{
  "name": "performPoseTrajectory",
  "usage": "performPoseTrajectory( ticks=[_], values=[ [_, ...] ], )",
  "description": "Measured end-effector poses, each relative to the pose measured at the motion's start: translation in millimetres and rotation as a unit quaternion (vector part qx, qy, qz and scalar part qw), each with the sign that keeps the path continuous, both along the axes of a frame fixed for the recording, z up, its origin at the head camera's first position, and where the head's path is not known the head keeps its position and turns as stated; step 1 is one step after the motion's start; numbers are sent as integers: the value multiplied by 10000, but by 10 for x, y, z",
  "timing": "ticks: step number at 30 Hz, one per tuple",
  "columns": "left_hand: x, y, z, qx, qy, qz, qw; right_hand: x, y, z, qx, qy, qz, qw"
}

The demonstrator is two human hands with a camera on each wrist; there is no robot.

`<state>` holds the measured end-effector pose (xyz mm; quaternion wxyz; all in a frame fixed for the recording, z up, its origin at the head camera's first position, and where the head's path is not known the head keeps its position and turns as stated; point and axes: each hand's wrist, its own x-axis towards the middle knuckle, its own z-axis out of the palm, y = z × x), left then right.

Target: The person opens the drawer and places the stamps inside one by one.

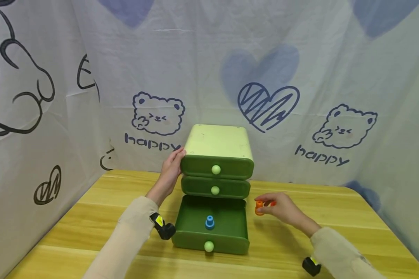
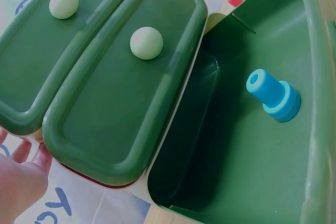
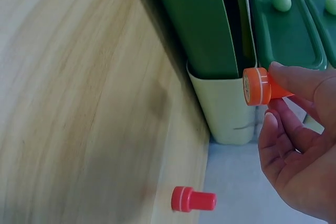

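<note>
A small drawer cabinet with a pale green top (image 1: 218,141) stands on the table, its bottom drawer (image 1: 227,246) pulled out. A blue stamp (image 1: 210,223) stands inside that drawer. My left hand (image 1: 171,170) rests against the cabinet's upper left side, fingers reaching along it. To the right of the drawer, my right hand (image 1: 281,209) pinches an orange stamp (image 3: 257,86) between thumb and fingers, raised over the table. A red stamp (image 3: 193,199) is on the table beyond that hand, mostly covered by it in the head view.
The top drawer (image 1: 195,167) and middle drawer (image 1: 195,186) are closed, each with a round pale knob. The wooden table (image 1: 101,217) extends on both sides. A printed cloth (image 1: 202,69) hangs behind the cabinet, with another side on the left.
</note>
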<state>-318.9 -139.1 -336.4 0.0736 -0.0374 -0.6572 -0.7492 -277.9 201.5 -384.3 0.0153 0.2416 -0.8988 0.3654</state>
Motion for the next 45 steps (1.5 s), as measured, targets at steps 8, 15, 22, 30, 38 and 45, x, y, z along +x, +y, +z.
performPoseTrajectory(
  ticks=[8,15,22,30,38,45],
  values=[
    [-5,-4,0,-35,14,30,10000,5,-106,52,127,14,287,9995],
    [-4,6,3,-68,-24,-15,10000,2,-206,122,306,-59,643,9974],
    [4,-9,-10,-15,-43,-17,10000,-50,-377,159,240,-519,716,9958],
    [7,2,5,182,-23,-61,9998,-104,-502,199,-338,-1676,794,9821],
    [13,-1,13,68,-50,-1,10000,-147,-574,140,-486,-2400,977,9646],
    [5,-6,5,103,-14,-22,9999,-195,-704,85,-283,-2400,1097,9642]
  ],
)
